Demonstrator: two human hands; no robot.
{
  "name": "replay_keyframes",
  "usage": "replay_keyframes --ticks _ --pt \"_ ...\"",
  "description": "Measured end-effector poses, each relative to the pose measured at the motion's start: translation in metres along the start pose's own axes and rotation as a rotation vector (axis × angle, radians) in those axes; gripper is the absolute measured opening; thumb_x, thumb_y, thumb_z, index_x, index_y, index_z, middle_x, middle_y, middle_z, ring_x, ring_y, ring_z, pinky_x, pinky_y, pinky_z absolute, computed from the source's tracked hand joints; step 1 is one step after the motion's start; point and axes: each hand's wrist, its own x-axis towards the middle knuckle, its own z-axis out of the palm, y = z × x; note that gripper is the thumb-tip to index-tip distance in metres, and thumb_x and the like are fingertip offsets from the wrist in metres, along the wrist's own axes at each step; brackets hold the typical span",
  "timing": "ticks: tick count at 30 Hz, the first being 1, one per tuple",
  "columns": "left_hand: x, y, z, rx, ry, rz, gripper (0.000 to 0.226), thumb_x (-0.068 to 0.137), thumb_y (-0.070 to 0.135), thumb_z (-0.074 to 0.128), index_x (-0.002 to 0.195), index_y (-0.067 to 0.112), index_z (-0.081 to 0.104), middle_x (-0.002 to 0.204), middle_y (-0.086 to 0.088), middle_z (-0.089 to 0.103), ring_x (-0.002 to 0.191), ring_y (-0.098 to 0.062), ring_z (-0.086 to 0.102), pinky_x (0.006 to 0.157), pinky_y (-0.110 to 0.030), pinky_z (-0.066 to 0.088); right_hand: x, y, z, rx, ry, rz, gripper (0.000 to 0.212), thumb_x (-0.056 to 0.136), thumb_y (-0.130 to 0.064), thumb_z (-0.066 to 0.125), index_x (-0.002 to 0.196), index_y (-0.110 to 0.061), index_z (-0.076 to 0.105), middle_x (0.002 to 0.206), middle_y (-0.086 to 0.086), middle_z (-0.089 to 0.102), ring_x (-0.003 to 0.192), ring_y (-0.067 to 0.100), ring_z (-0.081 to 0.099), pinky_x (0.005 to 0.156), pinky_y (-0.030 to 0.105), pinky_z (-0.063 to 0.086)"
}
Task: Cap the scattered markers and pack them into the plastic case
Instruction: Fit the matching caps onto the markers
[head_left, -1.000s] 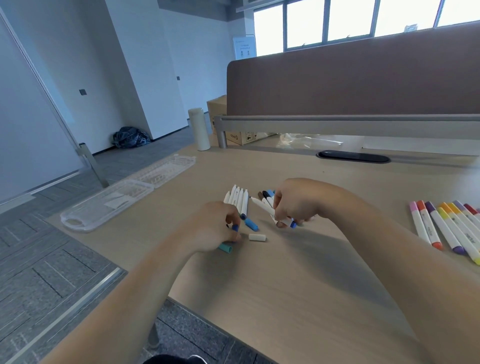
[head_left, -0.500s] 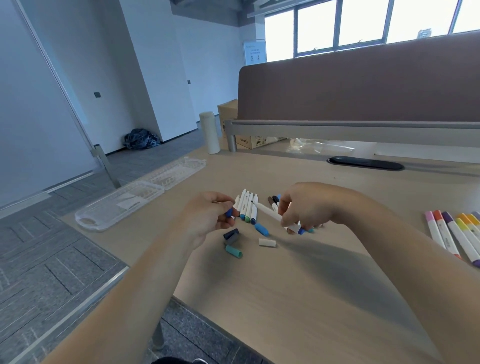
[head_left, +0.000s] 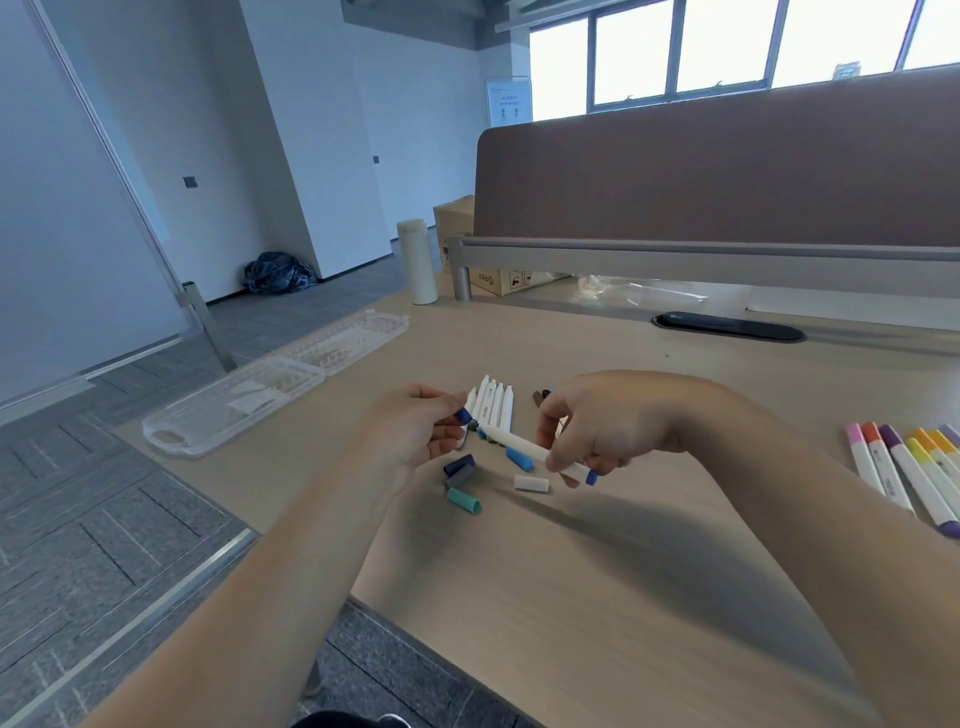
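My right hand (head_left: 592, 423) grips a white marker (head_left: 524, 446) with a blue cap on its right end; its bare tip points left. My left hand (head_left: 415, 434) pinches a dark blue cap (head_left: 463, 414) just left of that tip, a small gap between them. Several uncapped white markers (head_left: 493, 405) lie side by side behind the hands. Loose caps rest on the table below: dark blue (head_left: 459, 464), teal (head_left: 463, 500), light blue (head_left: 519, 459) and white (head_left: 531, 483). The clear plastic case (head_left: 228, 410) lies open at the table's left edge.
A row of capped coloured markers (head_left: 909, 467) lies at the right edge of the wooden table (head_left: 597, 571). A white bottle (head_left: 415, 262) stands at the back left. A brown divider panel (head_left: 727, 176) and a black cable slot (head_left: 727, 327) run along the back.
My left hand lifted off the table with the dark blue cap. The right hand raised the marker and brought its tip toward the cap. The view shifted slightly.
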Motion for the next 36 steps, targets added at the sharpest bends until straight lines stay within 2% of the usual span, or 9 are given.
replay_keyframes --ticks 4,6,9,12,16,22,26,31,36 --pt "-0.005 0.004 0.000 0.005 -0.023 -0.015 0.005 0.095 0.007 0.060 0.098 0.006 0.064 0.081 -0.011 0.067 0.068 -0.022 0.067 0.067 -0.029 0.060 0.000 0.002 -0.003 -0.024 0.002 0.026 0.011 0.089 -0.019 0.067 0.099 -0.017 0.066 0.078 0.003 0.071 0.058 0.014 0.054 0.056 0.025 0.044" --pt "-0.006 0.004 -0.002 0.064 -0.031 0.023 0.014 0.097 0.003 0.054 0.097 0.008 0.068 0.086 -0.011 0.065 0.069 -0.018 0.059 0.063 -0.024 0.056 0.001 0.003 -0.004 -0.048 0.023 0.053 0.014 0.089 -0.021 0.068 0.102 -0.018 0.065 0.082 0.004 0.071 0.062 0.017 0.055 0.059 0.026 0.045" --pt "-0.006 0.003 -0.002 0.182 -0.040 0.075 0.023 0.098 0.000 0.049 0.101 0.009 0.070 0.090 -0.009 0.066 0.072 -0.016 0.048 0.068 -0.026 0.045 0.002 0.004 -0.005 -0.059 0.055 0.073 0.014 0.088 -0.023 0.068 0.102 -0.020 0.065 0.083 0.005 0.072 0.064 0.019 0.055 0.060 0.028 0.044" --pt "-0.006 0.004 -0.001 0.223 -0.037 0.089 0.014 0.096 0.001 0.054 0.095 0.005 0.067 0.083 -0.010 0.067 0.068 -0.017 0.046 0.064 -0.027 0.041 0.003 0.005 -0.004 -0.055 0.047 0.069 0.013 0.088 -0.024 0.068 0.100 -0.022 0.065 0.088 0.007 0.074 0.065 0.020 0.055 0.061 0.029 0.044" --pt "-0.006 0.004 0.001 0.252 -0.055 0.102 0.013 0.094 0.003 0.058 0.087 0.008 0.067 0.080 -0.011 0.060 0.073 -0.020 0.046 0.070 -0.031 0.043 0.003 0.003 -0.005 -0.068 0.036 0.061 0.011 0.089 -0.025 0.067 0.099 -0.024 0.063 0.088 0.005 0.072 0.066 0.019 0.055 0.060 0.028 0.044" --pt "-0.005 0.003 0.004 0.239 -0.091 0.104 0.014 0.095 0.004 0.057 0.103 0.001 0.068 0.079 -0.012 0.061 0.070 -0.019 0.049 0.073 -0.030 0.047 0.002 0.002 -0.003 -0.071 0.028 0.037 0.009 0.090 -0.021 0.067 0.097 -0.023 0.062 0.082 0.001 0.067 0.065 0.018 0.054 0.053 0.023 0.043" --pt "-0.006 0.002 0.006 0.172 -0.122 0.115 0.008 0.092 -0.001 0.060 0.097 0.001 0.066 0.082 -0.014 0.064 0.067 -0.019 0.053 0.070 -0.032 0.049 0.003 0.001 -0.002 -0.070 0.043 0.015 0.008 0.091 -0.021 0.065 0.098 -0.022 0.063 0.078 -0.002 0.067 0.061 0.013 0.056 0.051 0.020 0.042" --pt "-0.009 -0.002 0.018 0.038 -0.017 0.146 0.012 0.093 0.001 0.060 0.085 0.007 0.067 0.087 -0.016 0.072 0.073 -0.022 0.061 0.087 -0.042 0.054 0.011 0.003 0.007 -0.005 0.134 -0.040 0.009 0.093 -0.025 0.063 0.090 -0.018 0.068 0.074 -0.003 0.072 0.063 0.013 0.063 0.061 0.026 0.052" --pt "-0.008 -0.003 0.027 0.091 0.077 0.230 0.024 0.097 0.007 0.055 0.080 0.017 0.070 0.091 -0.013 0.074 0.064 -0.017 0.058 0.084 -0.043 0.056 0.020 0.001 0.016 -0.015 0.222 -0.050 0.019 0.095 -0.027 0.062 0.090 -0.010 0.070 0.077 0.006 0.073 0.065 0.027 0.068 0.066 0.036 0.058"
